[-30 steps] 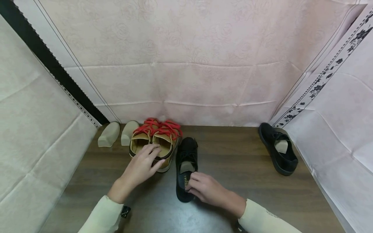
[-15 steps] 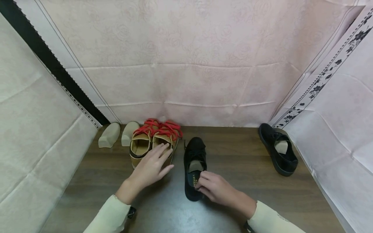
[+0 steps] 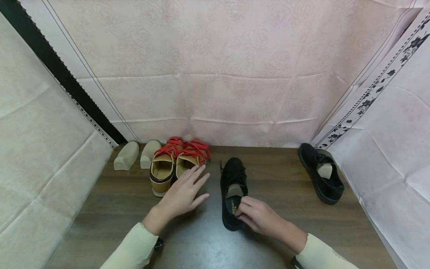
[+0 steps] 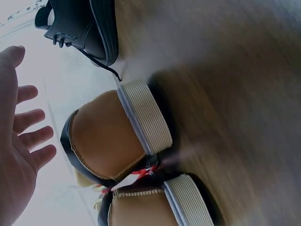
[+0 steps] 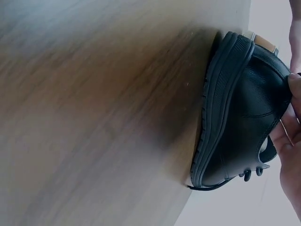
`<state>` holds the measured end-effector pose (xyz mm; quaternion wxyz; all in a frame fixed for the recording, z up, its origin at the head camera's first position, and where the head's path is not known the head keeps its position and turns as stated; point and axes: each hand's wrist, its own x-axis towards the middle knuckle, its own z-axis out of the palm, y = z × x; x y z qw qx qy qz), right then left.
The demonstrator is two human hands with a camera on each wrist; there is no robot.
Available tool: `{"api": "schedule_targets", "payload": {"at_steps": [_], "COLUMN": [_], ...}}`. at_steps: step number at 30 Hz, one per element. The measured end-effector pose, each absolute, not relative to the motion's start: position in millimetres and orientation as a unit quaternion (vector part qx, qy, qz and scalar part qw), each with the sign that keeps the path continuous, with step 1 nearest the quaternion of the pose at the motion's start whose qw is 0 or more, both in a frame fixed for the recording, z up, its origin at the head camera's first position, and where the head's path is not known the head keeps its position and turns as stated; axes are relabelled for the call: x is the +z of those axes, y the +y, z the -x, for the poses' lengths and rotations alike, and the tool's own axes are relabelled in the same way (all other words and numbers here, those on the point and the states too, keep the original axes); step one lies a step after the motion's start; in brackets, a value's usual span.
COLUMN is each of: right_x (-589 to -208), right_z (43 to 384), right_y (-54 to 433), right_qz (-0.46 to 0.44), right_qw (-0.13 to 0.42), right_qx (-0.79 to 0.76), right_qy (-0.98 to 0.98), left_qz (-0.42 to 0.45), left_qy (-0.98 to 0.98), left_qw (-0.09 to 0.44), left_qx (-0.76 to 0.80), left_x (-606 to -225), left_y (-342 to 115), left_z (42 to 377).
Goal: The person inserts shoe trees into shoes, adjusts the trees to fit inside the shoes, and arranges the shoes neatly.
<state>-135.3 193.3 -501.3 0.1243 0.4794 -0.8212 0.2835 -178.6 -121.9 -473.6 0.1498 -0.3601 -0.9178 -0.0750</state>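
My right hand [image 3: 258,216] pinches the side rim of a black lace-up shoe [image 3: 233,172], thumb outside and fingers at the opening. The shoe's toe points toward the back wall, and a pale insert [image 3: 234,191] sits in it. In the right wrist view, the hand [image 5: 290,150] is at the collar of the black shoe [image 5: 249,113]. My left hand [image 3: 183,194] has its fingers spread and holds nothing. It hovers over the heel of a tan shoe with red laces [image 3: 188,163], and its mate [image 3: 162,170] stands alongside. The left wrist view shows this hand [image 4: 19,146] beside both tan heels [image 4: 106,129].
Two pale shoe inserts [image 3: 126,156] stand at the far left by the wall. Another black shoe [image 3: 320,173], with an insert inside, sits at the right near the side wall. Cloth-covered walls [image 3: 215,97] bound the wooden floor [image 3: 275,168] on three sides.
The black shoe has slid right with my right hand, away from the tan pair, and a gap now separates them. My left hand has drifted right as well, fingers still spread.
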Motion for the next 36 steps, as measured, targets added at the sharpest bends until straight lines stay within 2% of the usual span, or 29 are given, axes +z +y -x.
{"api": "schedule_targets", "payload": {"at_steps": [27, 36], "right_x": [-496.9, -496.6], "right_z": [138.6, 139.6], "right_y": [245.8, 260.2], "right_qz": [-0.441, -0.419], "right_qw": [0.128, 0.129], "right_qx": [0.270, 0.280], "right_qy": [-0.846, -0.854], "left_qz": [0.398, 0.396], "left_qy": [-0.902, -0.907], "left_qw": [0.151, 0.134], "left_qx": [-0.068, -0.056], "left_x": [-473.3, -479.7], "left_y": [-95.7, -83.0], "left_z": [184.6, 187.1]}}
